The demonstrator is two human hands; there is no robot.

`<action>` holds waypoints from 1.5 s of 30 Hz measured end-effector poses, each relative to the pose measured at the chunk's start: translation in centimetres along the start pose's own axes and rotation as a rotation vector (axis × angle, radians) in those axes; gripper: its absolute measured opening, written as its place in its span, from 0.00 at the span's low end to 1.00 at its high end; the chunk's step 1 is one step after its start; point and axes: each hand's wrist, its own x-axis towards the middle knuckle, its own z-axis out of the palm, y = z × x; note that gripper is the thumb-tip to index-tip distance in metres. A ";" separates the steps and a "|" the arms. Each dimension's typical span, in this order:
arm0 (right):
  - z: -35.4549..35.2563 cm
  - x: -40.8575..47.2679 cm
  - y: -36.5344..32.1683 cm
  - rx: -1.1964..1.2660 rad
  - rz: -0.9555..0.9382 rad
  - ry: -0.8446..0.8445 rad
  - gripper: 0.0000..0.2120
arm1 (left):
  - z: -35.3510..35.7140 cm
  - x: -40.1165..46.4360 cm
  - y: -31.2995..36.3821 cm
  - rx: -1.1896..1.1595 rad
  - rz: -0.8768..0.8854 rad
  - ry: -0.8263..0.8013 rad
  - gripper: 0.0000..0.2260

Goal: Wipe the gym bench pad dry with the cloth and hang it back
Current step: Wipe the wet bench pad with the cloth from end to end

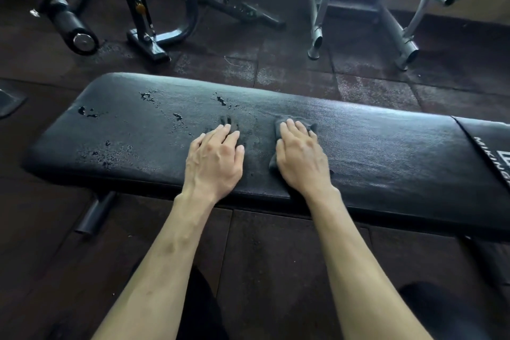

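Two sets of fingers lie spread flat: the right hand presses the dark cloth mid-frame, the left hand rests bare on the bench pad. Water droplets remain at left; wiping unfinished, hanging still ahead.

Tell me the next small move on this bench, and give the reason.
Probably slide the right hand, pressing the dark cloth flat on the bench pad, leftward toward the water droplets. The pad looks dry on the right, while droplets dot its left half. The left hand rests bare on the pad in the cloth's path, so it likely needs to lift first.
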 end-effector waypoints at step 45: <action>0.8 -2.9 -4.1 -0.012 -0.153 -0.071 0.27 | -1.9 -1.1 -4.4 0.008 -0.044 0.105 0.17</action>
